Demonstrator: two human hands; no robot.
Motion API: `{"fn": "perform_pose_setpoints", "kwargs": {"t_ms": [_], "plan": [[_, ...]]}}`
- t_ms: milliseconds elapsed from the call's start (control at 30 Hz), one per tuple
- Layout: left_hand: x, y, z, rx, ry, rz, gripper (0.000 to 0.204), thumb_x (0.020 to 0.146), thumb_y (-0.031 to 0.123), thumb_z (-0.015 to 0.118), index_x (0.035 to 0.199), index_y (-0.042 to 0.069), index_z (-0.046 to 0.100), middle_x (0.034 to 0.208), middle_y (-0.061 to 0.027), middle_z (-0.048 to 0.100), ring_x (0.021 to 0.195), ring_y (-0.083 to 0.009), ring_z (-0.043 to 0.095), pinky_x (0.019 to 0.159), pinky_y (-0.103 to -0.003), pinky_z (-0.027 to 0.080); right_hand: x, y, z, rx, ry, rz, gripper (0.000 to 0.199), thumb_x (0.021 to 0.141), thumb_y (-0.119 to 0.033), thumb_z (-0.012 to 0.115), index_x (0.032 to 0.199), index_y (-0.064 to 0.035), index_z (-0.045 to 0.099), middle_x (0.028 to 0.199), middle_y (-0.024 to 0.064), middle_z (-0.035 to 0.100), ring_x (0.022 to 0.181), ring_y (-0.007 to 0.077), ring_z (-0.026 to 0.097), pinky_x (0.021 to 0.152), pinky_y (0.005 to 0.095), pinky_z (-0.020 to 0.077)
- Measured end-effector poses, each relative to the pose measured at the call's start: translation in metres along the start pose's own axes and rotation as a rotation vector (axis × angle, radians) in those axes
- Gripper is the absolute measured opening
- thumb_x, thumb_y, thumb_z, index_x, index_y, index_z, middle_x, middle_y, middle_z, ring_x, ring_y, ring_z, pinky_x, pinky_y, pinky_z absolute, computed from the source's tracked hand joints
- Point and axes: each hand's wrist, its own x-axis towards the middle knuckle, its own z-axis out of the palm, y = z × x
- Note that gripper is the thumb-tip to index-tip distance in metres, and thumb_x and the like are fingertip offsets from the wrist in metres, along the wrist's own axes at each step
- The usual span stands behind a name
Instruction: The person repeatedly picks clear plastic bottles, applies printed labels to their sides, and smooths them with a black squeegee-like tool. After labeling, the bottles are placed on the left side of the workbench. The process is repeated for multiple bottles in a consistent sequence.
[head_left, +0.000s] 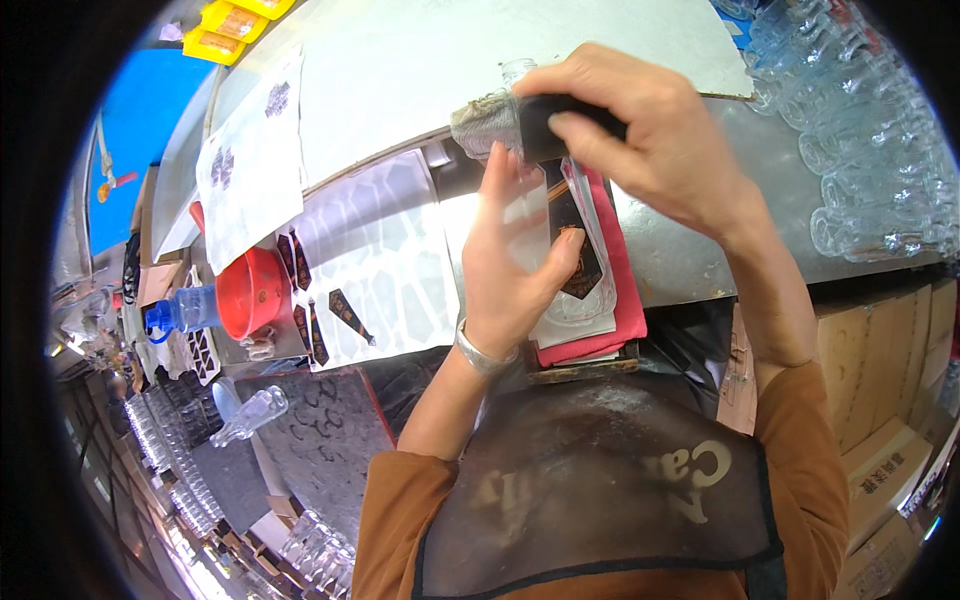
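My right hand (640, 125) grips a black block-like tool (560, 125) above the bench edge, beside a crumpled greyish cloth (485, 125). Clear glass (518, 70) shaped like a bottle neck shows just beyond the cloth. Nearer me, a clear glass bottle (590, 305) lies with a dark tie-shaped label (580, 255) on it. My left hand (510, 270) hovers over that bottle's left side, thumb and fingers apart, fingertips blurred just below the cloth. Under the bottle are white paper and a folded pink cloth (628, 290).
Left of my hands lies a label sheet (375, 270) with several dark labels, beside a red bucket (250, 290) and a blue-capped jug (190, 308). Many glass bottles (850, 150) stand at right, above cardboard boxes (870, 370). One bottle (250, 415) lies at lower left.
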Motion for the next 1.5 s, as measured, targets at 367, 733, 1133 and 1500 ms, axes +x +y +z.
{"fn": "perform_pose_setpoints", "kwargs": {"t_ms": [367,733,1133,1500], "plan": [[0.0,0.0,0.003,0.062,0.009,0.025,0.092,0.081,0.005,0.074,0.157,-0.001,0.022,0.144,-0.0269,0.049,0.13,-0.0298,0.055,0.101,-0.041,0.052,0.004,0.012,-0.001,-0.137,0.141,-0.079,0.027,0.088,-0.003,0.061,0.114,-0.0018,0.067,0.097,0.0119,0.067,0.084,0.0243,0.067,0.075,0.0327,0.0529],[-0.002,0.002,0.001,0.032,0.011,0.004,0.089,0.084,0.006,0.073,0.156,-0.003,0.022,0.147,-0.0277,0.046,0.13,-0.0312,0.054,0.102,-0.041,0.051,-0.021,0.021,0.0,0.085,0.25,0.109,0.026,0.094,-0.005,0.061,0.119,-0.0039,0.067,0.107,0.0048,0.07,0.093,0.0102,0.064,0.083,0.0266,0.0533],[-0.016,-0.005,0.0,-0.236,-0.06,-0.123,0.088,0.087,0.002,0.072,0.157,-0.004,0.018,0.149,-0.0241,0.044,0.126,-0.0289,0.057,0.098,-0.038,0.053,-0.044,0.005,0.001,0.256,0.017,0.204,0.027,0.096,-0.004,0.061,0.122,0.0001,0.064,0.108,0.0057,0.069,0.097,0.0113,0.065,0.088,0.0249,0.0523],[-0.018,-0.007,0.0,-0.15,-0.055,-0.103,0.084,0.086,0.005,0.073,0.154,-0.007,0.024,0.146,-0.0216,0.05,0.124,-0.0271,0.059,0.099,-0.037,0.051,-0.043,0.015,0.003,0.618,0.197,0.357,0.021,0.099,-0.014,0.056,0.106,0.0015,0.068,0.094,0.0039,0.07,0.086,0.0104,0.065,0.078,0.0284,0.0528]]}}
